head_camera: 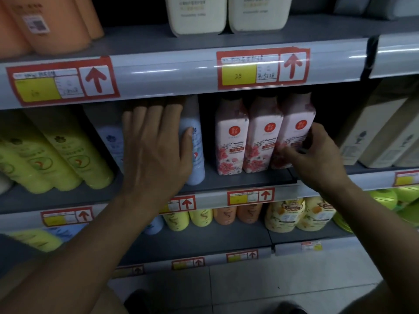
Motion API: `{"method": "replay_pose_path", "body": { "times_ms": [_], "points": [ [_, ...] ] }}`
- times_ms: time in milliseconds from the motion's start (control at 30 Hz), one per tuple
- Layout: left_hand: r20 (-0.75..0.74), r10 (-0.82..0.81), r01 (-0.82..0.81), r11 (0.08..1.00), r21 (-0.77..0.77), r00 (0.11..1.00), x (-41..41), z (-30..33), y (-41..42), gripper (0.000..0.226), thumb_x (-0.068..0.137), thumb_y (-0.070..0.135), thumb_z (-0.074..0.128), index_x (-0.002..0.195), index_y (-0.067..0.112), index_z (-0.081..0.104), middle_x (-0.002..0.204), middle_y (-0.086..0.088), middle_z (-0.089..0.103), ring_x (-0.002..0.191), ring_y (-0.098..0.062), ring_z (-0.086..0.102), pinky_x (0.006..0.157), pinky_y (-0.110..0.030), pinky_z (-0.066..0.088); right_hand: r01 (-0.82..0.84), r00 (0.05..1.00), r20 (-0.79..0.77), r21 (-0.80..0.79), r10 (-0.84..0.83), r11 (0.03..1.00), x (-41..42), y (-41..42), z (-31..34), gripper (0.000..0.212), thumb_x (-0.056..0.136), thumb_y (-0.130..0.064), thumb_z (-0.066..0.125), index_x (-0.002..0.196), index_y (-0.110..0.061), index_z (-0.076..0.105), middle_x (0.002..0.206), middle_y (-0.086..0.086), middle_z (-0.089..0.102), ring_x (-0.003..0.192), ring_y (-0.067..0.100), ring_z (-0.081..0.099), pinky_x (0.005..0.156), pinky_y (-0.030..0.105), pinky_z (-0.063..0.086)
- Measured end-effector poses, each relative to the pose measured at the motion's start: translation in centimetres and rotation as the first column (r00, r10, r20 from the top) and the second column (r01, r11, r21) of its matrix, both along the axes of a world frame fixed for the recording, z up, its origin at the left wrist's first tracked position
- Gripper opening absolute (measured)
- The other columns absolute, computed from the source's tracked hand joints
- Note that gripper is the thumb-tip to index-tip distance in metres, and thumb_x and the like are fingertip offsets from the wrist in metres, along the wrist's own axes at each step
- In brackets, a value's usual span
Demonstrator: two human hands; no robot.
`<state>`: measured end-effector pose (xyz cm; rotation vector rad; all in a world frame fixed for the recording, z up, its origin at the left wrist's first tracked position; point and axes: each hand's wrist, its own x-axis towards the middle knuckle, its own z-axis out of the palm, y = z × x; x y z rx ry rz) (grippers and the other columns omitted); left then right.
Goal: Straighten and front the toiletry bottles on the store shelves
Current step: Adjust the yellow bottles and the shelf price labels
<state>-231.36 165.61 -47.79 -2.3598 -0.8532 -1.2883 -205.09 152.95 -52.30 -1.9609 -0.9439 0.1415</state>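
Note:
On the middle shelf (238, 180) stand three pink floral bottles; the right-hand pink bottle (294, 123) is gripped at its lower right side by my right hand (317, 155). The other two pink bottles (231, 137) stand upright beside it. Left of them is a group of pale blue bottles (195, 141). My left hand (156, 150) lies flat against their fronts, fingers spread and thumb on the rightmost one. It hides most of the blue group.
Yellow-green bottles (68, 155) lean at the left of the same shelf, and beige cartons (371, 132) stand at the right. Orange and white containers sit on the shelf above. Small yellow, orange and cream bottles fill the shelf below. Price labels with red arrows line the shelf edges.

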Motion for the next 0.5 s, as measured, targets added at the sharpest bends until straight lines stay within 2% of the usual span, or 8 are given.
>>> {"method": "replay_pose_path", "body": {
  "times_ms": [67,133,200,267,333,400,433,500],
  "points": [
    [-0.005,-0.076,0.076,0.996,0.043,0.997,0.3,-0.7,-1.3,0.032,0.094,0.012,0.062,0.123,-0.002,0.066,0.115,-0.022,0.065,0.108,-0.038,0.053,0.100,-0.049,0.037,-0.009,1.000,0.004,0.003,0.009,1.000,0.1,-0.1,0.0,0.054,0.089,-0.029,0.079,0.134,-0.018,0.051,0.111,-0.014,0.062,0.084,0.000,0.059,0.087,0.034,0.053],
    [-0.049,-0.151,0.155,0.984,0.091,0.987,1.0,-1.7,-2.5,0.037,0.090,0.008,0.064,0.125,-0.001,0.070,0.131,-0.020,0.067,0.125,-0.039,0.054,0.115,-0.053,0.035,-0.020,1.000,0.002,0.013,0.020,1.000,0.2,-0.2,0.0,0.054,0.090,-0.029,0.079,0.135,-0.018,0.051,0.114,-0.013,0.063,0.086,0.001,0.059,0.086,0.032,0.052],
    [-0.093,-0.223,0.234,0.963,0.131,0.970,1.8,-3.1,-3.5,0.035,0.085,0.004,0.068,0.119,0.000,0.075,0.130,-0.019,0.069,0.127,-0.036,0.055,0.116,-0.053,0.037,-0.024,1.000,0.000,0.021,0.024,0.999,0.2,-0.2,0.0,0.054,0.090,-0.028,0.079,0.135,-0.017,0.051,0.116,-0.013,0.062,0.093,0.005,0.059,0.085,0.030,0.049],
    [-0.145,-0.343,0.359,0.928,0.101,0.928,2.3,-4.3,-4.3,0.031,0.082,-0.002,0.068,0.111,-0.002,0.076,0.120,-0.020,0.072,0.117,-0.035,0.061,0.107,-0.050,0.047,-0.025,1.000,0.009,0.027,0.025,0.999,0.3,-0.1,-0.1,0.054,0.090,-0.028,0.079,0.135,-0.016,0.051,0.118,-0.011,0.064,0.095,0.005,0.057,0.082,0.027,0.047],
    [-0.220,-0.480,0.482,0.875,-0.051,0.849,2.6,-5.2,-5.3,0.029,0.083,-0.004,0.065,0.110,-0.002,0.075,0.114,-0.018,0.071,0.107,-0.033,0.064,0.094,-0.045,0.051,-0.016,1.000,0.022,0.034,0.015,0.999,0.3,0.0,-0.2,0.055,0.089,-0.028,0.080,0.135,-0.016,0.051,0.123,-0.005,0.068,0.096,0.004,0.057,0.082,0.026,0.046],
    [-0.234,-0.577,0.510,0.810,-0.289,0.783,2.8,-6.1,-6.2,0.029,0.086,0.000,0.064,0.114,0.002,0.070,0.116,-0.011,0.065,0.105,-0.026,0.061,0.088,-0.041,0.050,-0.003,1.000,0.027,0.044,0.002,0.999,0.3,0.0,-0.2,0.056,0.089,-0.028,0.080,0.136,-0.016,0.051,0.126,-0.001,0.069,0.097,0.004,0.057,0.083,0.027,0.046],
    [-0.206,-0.591,0.482,0.777,-0.405,0.780,2.9,-6.6,-6.7,0.031,0.088,0.005,0.063,0.119,0.005,0.067,0.121,-0.007,0.061,0.109,-0.022,0.058,0.090,-0.039,0.049,0.002,1.000,0.025,0.048,-0.003,0.999,0.3,0.0,-0.2,0.057,0.089,-0.028,0.080,0.136,-0.016,0.051,0.126,-0.001,0.069,0.096,0.004,0.057,0.083,0.027,0.046],
    [-0.121,-0.542,0.383,0.717,-0.583,0.831,3.3,-7.3,-7.4,0.042,0.091,0.014,0.064,0.133,0.015,0.056,0.133,0.003,0.049,0.121,-0.013,0.051,0.100,-0.033,0.047,0.001,1.000,0.028,0.046,-0.002,0.999,0.4,0.1,-0.2,0.057,0.089,-0.028,0.080,0.136,-0.015,0.051,0.122,-0.005,0.068,0.092,0.003,0.056,0.081,0.025,0.046]
  ]
}}
